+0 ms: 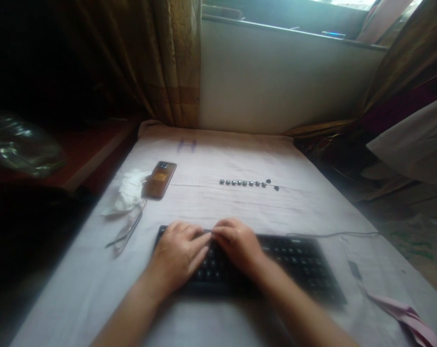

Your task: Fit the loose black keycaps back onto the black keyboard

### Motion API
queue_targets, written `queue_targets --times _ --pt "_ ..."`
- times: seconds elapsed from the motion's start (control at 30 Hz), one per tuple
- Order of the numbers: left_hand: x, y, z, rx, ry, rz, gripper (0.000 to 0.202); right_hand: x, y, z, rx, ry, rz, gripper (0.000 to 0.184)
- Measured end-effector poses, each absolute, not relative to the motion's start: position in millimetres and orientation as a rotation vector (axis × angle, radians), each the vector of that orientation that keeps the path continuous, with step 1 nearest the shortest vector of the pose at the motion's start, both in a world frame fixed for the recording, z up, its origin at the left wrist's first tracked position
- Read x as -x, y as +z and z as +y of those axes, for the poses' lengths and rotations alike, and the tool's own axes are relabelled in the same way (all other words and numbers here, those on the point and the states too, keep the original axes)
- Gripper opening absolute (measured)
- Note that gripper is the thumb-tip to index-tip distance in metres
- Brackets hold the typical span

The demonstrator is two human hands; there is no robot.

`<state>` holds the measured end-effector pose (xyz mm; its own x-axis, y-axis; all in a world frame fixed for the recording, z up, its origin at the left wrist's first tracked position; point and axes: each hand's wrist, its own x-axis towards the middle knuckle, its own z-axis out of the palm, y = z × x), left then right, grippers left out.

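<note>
A black keyboard lies on the white cloth, close in front of me. My left hand rests over its upper left part, fingers bent over the far edge and thumb reaching right. Beside it my right hand is closed in a pinch at the top rows, its fingertips meeting those of the left. Whatever lies between the fingertips is hidden. Farther back, several small dark keycaps form a row, with two loose pieces at its right end.
A brown phone lies at the left beside crumpled white tissue and eyeglasses. The keyboard cable runs right. A pink strap lies near the right edge. Curtains hang behind; a clear plastic container stands far left.
</note>
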<state>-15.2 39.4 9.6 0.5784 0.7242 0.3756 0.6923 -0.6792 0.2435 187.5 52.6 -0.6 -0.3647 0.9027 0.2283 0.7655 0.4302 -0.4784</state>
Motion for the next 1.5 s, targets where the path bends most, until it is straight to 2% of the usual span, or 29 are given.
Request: queue_targets --times 0.6,0.83,0.93,1.03,1.23,1.5 --pt "11 11 36 -2.706 0.636 1.276 0.025 -184 2 53 1.422 0.363 -2.276 0.015" --pt "13 9 39 -2.664 0.744 1.256 0.022 -198 0 60 1.374 0.738 -1.992 0.013" --pt "22 7 46 -2.582 0.862 1.285 0.022 -218 4 69 1.428 0.788 -1.866 0.014" --pt "31 2 54 -2.520 0.923 1.368 0.023 -238 7 85 1.567 0.649 -1.869 0.014" --pt "38 -6 60 -2.522 0.874 1.420 0.024 -244 11 130 1.862 0.105 -2.114 0.019" --pt "39 -7 61 -2.456 0.786 1.401 0.023 -219 12 191 1.903 -0.013 -2.261 0.028"
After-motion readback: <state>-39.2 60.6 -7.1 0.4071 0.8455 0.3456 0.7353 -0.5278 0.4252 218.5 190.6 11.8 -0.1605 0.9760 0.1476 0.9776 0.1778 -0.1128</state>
